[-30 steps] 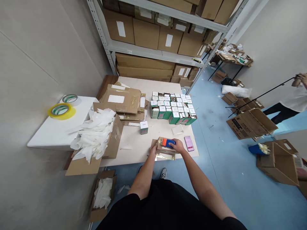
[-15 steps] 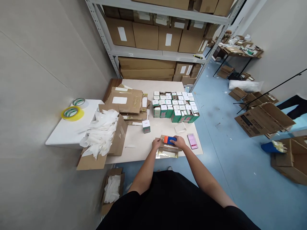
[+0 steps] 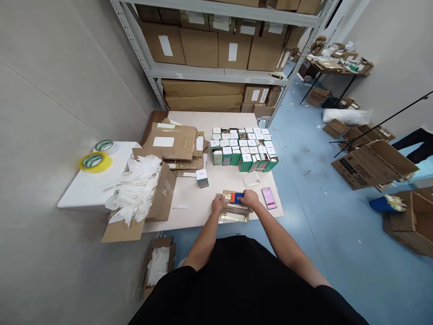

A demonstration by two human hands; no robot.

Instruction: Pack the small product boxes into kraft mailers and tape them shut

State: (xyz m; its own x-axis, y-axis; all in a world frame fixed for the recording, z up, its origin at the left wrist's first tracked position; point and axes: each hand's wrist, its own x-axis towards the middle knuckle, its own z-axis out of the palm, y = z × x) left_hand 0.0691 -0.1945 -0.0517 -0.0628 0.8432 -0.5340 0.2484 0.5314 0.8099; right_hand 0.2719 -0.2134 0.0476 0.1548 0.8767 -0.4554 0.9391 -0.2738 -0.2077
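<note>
My left hand [image 3: 218, 202] grips the left edge of a small flat brown cardboard package [image 3: 242, 209] near the table's front edge. Shiny tape shows on the cardboard. My right hand [image 3: 249, 197] is closed around a blue-and-orange block-like object [image 3: 237, 197], its orange end facing left; its exact kind is too small to make out. That object rests on or just above the cardboard. To the right lies a phone [image 3: 269, 198] with a pink screen. A folded white paper [image 3: 251, 179] is just beyond my hands, and one small green-and-white box [image 3: 202, 178] stands to the left.
Rows of green-and-white boxes [image 3: 246, 157] fill the table's far right. Flattened cardboard [image 3: 174, 140] is piled at left, beside a carton of white material [image 3: 162, 198]. Tape rolls [image 3: 95, 162] lie on a white surface. A loaded shelf rack [image 3: 203, 71] stands behind. A person's legs [image 3: 415, 143] show far right.
The camera view has shifted slightly. My left hand has moved a little over the cardboard's left edge, and my right hand still holds the blue-and-orange object.
</note>
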